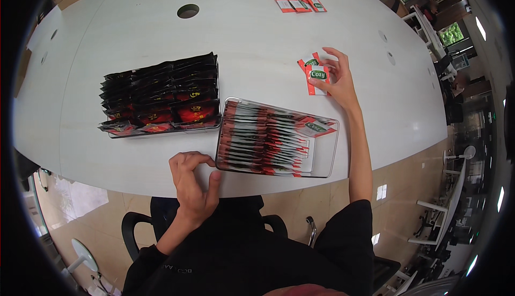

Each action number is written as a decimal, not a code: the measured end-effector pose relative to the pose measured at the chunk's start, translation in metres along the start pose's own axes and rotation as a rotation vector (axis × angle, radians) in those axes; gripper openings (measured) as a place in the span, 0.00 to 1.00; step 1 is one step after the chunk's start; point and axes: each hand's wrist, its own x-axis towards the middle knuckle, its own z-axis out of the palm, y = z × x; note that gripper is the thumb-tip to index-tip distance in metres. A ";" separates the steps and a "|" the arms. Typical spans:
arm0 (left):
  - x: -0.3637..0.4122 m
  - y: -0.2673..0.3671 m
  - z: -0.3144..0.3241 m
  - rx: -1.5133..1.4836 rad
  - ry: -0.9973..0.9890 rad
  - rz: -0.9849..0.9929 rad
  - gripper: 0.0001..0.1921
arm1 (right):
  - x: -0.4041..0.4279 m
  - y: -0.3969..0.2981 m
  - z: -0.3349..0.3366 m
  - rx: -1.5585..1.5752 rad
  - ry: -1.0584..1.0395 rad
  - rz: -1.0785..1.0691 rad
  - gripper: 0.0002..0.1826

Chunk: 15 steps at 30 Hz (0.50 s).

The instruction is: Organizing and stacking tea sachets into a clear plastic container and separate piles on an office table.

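My right hand [340, 80] is at a pair of red-and-white Cozy sachets on the white table. Its thumb lies across the face of the front sachet [318, 74], with the fingers curled at the right edge. The other sachet [310, 60] sits partly behind it. My left hand [193, 185] holds nothing, thumb and fingers apart, its index fingertip at the near left corner of a clear plastic box [334, 151]. Inside that box, similar sachets [245, 143] stand in two packed rows. One more sachet [316, 127] lies tilted across the box's far right end.
Left of the clear box, almost touching it, another bin [165, 133] holds rows of black-and-red packets [161, 90]. Several loose sachets [299, 0] are scattered farther back on the table [249, 34]. Two round holes [188, 11] pierce the tabletop. A black chair armrest [130, 231] is below the front edge.
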 end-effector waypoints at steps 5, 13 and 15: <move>0.003 -0.001 0.002 0.028 0.026 0.026 0.13 | -0.001 -0.012 -0.026 -0.089 -0.188 0.098 0.51; -0.002 -0.008 -0.001 0.027 0.016 0.019 0.13 | -0.004 -0.008 -0.032 0.019 0.179 0.074 0.29; -0.004 -0.008 -0.002 0.059 -0.026 0.033 0.13 | -0.001 -0.003 -0.036 0.085 0.365 0.048 0.20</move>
